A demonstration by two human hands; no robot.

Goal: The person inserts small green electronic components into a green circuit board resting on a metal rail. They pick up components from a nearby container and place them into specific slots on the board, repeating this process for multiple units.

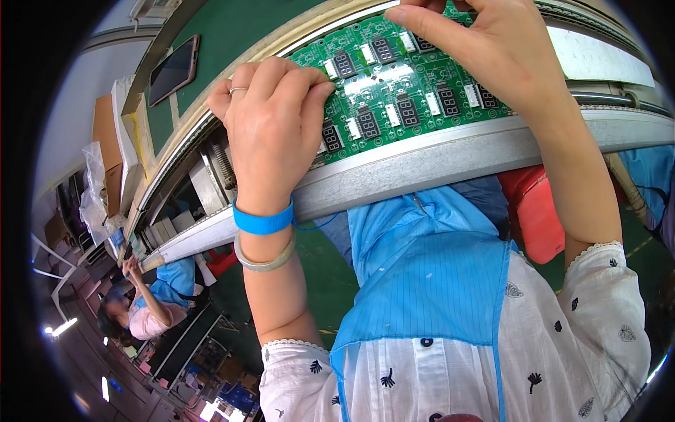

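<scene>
A green circuit board panel [427, 72] lies across a metal-railed conveyor in front of me. It carries several dark digit displays [407, 110] and white connectors [353, 128]. My left hand [267, 116] is over the panel's left end, fingers curled and thumb pressed against the index finger near a display; whatever is between them is hidden. My right hand [485, 53] reaches over the panel's far right part, thumb and index finger close together at the upper picture edge. What they pinch cannot be made out. A blue wrist strap [264, 218] and a pale bangle [265, 257] circle my left wrist.
A grey metal rail [415, 162] runs along the near side of the panel. Beyond the far rail, a phone [173, 70] lies on a green surface. Another person [151, 302] sits farther along the line at left. A red seat [538, 214] is below at right.
</scene>
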